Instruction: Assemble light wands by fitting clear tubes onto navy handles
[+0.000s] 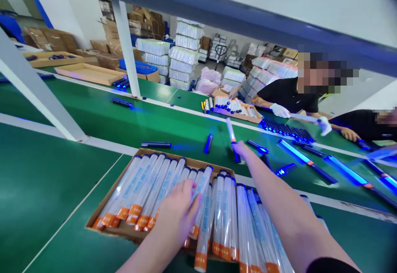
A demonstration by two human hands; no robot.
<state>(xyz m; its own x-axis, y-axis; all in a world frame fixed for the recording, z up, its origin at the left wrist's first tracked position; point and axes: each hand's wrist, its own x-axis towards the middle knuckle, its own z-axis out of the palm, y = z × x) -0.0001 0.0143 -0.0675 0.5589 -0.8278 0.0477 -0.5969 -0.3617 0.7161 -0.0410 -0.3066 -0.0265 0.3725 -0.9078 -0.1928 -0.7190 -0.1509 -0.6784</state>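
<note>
My left hand (180,207) is over a cardboard tray (124,234) of clear tubes with dark caps and orange bands. Its thumb and fingers are around one tube (204,182), which lies slanted on the others. Further forward, over the green belt (186,128), my right arm reaches out. The fingers of my right hand (239,148) close round the middle of a light stick (230,130) with a clear upper part and a dark blue handle. A dark blue torch (209,143) lies to the left of that hand.
Lit blue light sticks (294,152) lie on the belt at the right. Across the belt, a person in white gloves (281,111) holds a tube near a filled tray (238,115). White posts (127,49) rise at the left, and a beam (198,6) crosses overhead.
</note>
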